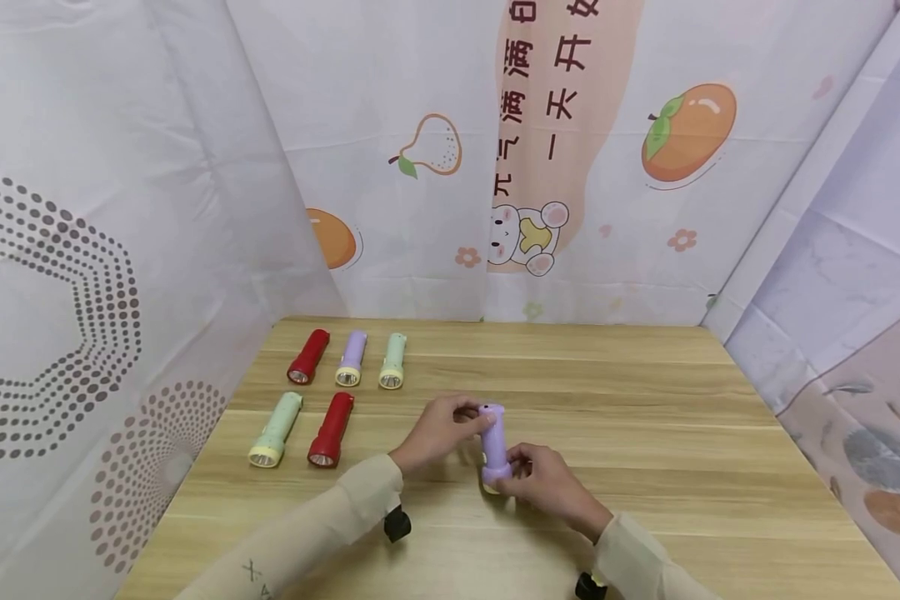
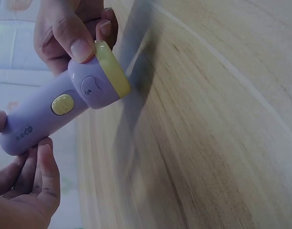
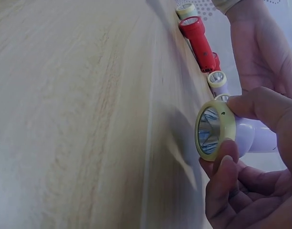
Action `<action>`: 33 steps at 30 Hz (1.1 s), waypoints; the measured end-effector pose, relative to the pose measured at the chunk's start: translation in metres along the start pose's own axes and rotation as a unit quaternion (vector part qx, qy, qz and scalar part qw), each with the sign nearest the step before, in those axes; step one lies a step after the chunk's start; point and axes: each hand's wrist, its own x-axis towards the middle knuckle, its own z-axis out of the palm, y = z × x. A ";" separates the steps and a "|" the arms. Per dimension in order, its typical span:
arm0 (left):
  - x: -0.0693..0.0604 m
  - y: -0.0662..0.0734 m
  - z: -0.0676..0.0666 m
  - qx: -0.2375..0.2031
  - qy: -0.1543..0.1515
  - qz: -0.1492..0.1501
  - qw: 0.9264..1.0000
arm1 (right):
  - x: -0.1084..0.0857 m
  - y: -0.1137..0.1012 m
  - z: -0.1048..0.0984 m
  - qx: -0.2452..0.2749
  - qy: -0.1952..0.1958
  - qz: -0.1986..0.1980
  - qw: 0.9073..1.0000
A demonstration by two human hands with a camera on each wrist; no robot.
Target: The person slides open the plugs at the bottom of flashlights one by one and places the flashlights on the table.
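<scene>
Both hands hold a purple flashlight [image 1: 495, 442] with a yellow lens ring, over the middle of the wooden table. The left hand [image 1: 442, 429] pinches its tail end between thumb and fingers. Lower down, the right hand [image 1: 546, 482] grips the head end by the ring. In the left wrist view, a yellow switch [image 2: 63, 104] shows on the flashlight's side, and its head hangs a little above the tabletop, casting a shadow. The right wrist view shows the clear lens and reflector [image 3: 209, 131], unlit as far as I can tell.
On the left of the table [image 1: 645, 392], several flashlights lie in two rows. At the back are a red one [image 1: 309, 357], a purple one [image 1: 352, 358] and a mint one [image 1: 393, 361]; in front, a mint one [image 1: 276, 430] and a red one [image 1: 332, 429]. Printed curtains surround the table.
</scene>
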 end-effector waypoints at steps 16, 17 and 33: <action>-0.009 0.002 0.002 0.002 -0.041 0.045 0.998 | 0.003 0.010 0.005 -0.065 0.035 -0.035 0.997; -0.011 0.004 0.003 0.003 -0.046 0.052 0.998 | 0.002 0.011 0.005 -0.067 0.035 -0.036 0.997; -0.025 0.006 0.014 0.014 -0.070 0.133 0.989 | 0.001 0.022 0.002 -0.053 0.023 -0.065 0.996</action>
